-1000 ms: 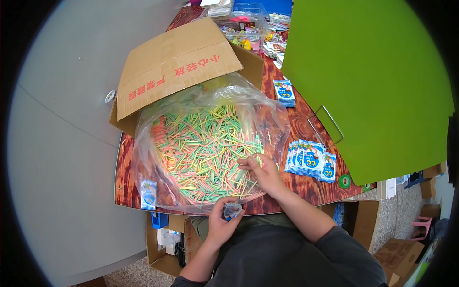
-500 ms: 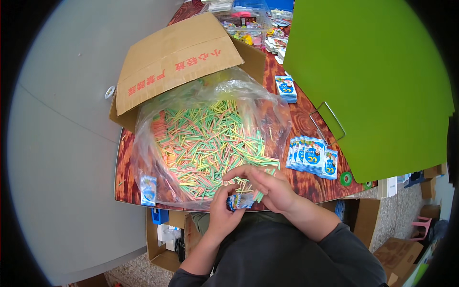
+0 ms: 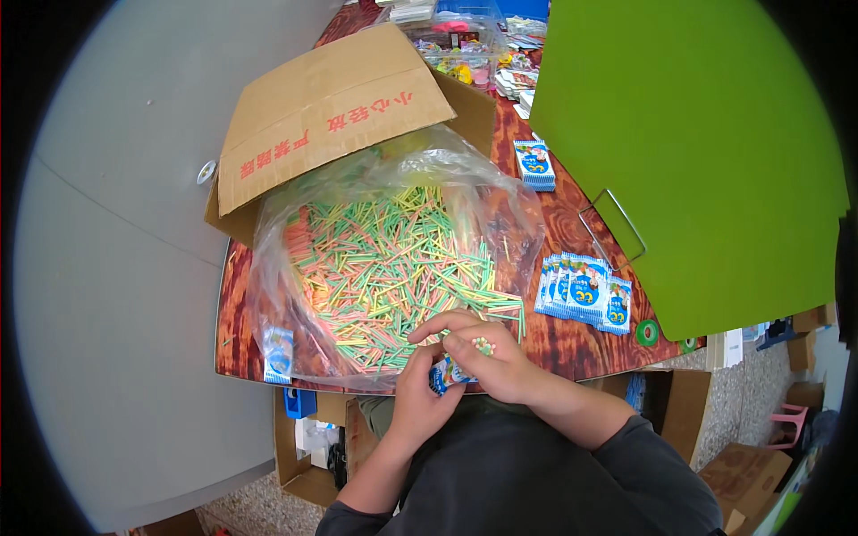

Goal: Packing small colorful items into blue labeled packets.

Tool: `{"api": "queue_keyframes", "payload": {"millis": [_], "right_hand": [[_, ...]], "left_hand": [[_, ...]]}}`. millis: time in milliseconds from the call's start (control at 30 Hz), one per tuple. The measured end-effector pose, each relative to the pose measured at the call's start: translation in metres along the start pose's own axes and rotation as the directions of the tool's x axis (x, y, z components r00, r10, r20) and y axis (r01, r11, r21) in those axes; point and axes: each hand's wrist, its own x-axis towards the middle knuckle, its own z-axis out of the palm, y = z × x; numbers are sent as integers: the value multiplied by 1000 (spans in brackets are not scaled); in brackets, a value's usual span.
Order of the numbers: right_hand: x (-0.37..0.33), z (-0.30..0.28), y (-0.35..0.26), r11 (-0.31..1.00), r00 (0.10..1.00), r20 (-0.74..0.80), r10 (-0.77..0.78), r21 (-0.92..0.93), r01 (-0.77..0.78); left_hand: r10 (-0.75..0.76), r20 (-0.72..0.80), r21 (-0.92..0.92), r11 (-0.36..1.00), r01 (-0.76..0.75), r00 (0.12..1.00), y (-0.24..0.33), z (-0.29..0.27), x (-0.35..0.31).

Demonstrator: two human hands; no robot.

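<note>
Blue packet (image 3: 439, 380), pinched in the left hand (image 3: 417, 393) at the table (image 3: 572, 355) edge; sticks (image 3: 483, 345) clasped in the right hand (image 3: 502, 367) beside it. Likely handling: packet light, slippery; sticks brittle, best gripped mid-bundle.

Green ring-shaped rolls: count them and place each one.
2: one green ring-shaped roll at right on the red-brown table; another roll right of it, seemingly partly covered by the flat green panel, which may hide more.
</note>
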Motion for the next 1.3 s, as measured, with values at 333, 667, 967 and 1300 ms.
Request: {"api": "queue_keyframes", "payload": {"millis": [333, 667, 967, 1300], "right_hand": [[-5, 1, 20, 965, 978, 63, 201, 158, -208], [-29, 8, 10, 824, 986, -157, -53, -565, -45], [-49, -3, 10, 997, 950, -309, 53, -36, -68], [-42, -35, -24, 946, 994, 19, -112, -305, 112]], "left_hand": [[-121, 46, -309, 942, 130, 992, -5, 6, -6], [-12, -244, -274, 960, -57, 970, -12, 14, -2], [-58, -104, -622, 783, -20, 993, 4, 17, -4], [153, 66, -399, 910, -114, 986, 2, 5, 6]]}}
